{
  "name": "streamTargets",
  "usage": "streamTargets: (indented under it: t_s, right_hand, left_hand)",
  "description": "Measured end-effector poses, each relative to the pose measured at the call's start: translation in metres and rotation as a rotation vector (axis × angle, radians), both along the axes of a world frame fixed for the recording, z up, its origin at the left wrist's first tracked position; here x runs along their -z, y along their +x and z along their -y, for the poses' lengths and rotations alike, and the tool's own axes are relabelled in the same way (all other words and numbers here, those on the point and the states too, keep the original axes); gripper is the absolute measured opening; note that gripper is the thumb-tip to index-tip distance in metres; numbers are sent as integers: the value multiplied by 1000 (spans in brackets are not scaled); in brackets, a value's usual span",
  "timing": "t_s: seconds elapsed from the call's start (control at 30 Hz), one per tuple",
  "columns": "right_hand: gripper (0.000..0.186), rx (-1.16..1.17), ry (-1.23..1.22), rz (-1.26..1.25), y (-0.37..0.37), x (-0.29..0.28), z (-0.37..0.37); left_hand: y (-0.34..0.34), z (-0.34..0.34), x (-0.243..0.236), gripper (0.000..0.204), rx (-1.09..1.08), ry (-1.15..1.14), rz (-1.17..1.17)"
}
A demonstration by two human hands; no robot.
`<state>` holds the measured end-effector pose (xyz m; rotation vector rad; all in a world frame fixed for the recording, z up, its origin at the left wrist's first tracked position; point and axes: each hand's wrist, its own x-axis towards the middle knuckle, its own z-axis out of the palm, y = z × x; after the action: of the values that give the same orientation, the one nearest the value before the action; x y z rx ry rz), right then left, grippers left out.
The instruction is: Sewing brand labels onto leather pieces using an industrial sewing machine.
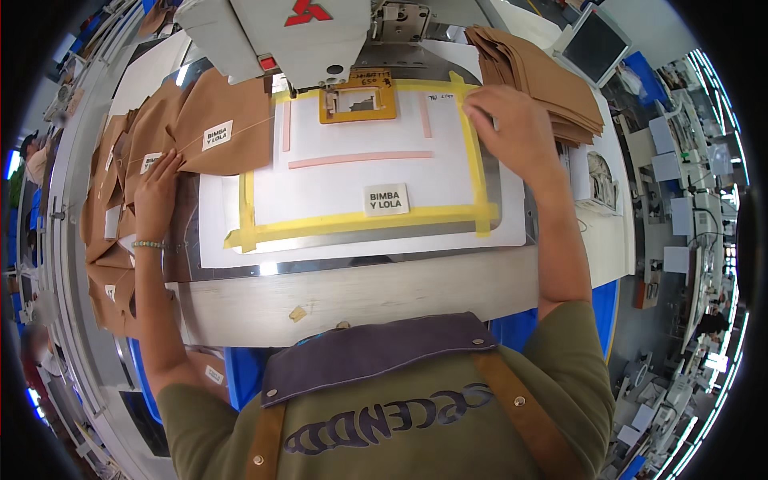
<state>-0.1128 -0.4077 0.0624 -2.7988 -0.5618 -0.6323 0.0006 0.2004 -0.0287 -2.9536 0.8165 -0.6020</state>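
Observation:
My left hand (159,188), with a beaded bracelet at the wrist, lies on overlapping brown pieces at the left, fingers stretched over the lower edge of a labelled brown piece (232,108). That piece carries a white label and a thin thread runs across it. Near the right side of a white template sheet (320,192) bordered with yellow tape, my right hand (512,128) has its fingers bent and thumb apart, with nothing seen between them. A loose white label (386,200) rests on the sheet. Behind it, a yellow-orange clamp frame (359,114) sits under the sewing machine (280,36).
Stacked brown pieces (536,80) stand at the back right, beside a monitor (593,46). A small white box (598,184) is at the right. Pink strips (360,160) mark the sheet. A blue bin (244,376) sits below the table's front edge.

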Motion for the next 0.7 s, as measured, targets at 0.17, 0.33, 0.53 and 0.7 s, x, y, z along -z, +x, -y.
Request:
streamTargets:
  t_s: [0.17,0.33,0.53,0.7]
  right_hand:
    - [20,354,-74,305,0,-16,60]
    - [24,427,-149,238,7,5,108]
    - [24,492,125,-14,12,-32,111]
    - [20,428,245,259,31,-24,85]
  left_hand:
    - [-3,-2,-7,83,-3,-162,-86]
    - [-27,72,-36,76,140,-291,-29]
    - [-57,153,-56,52,381,-379,-209]
    - [-73,203,-55,48,515,-430,-328]
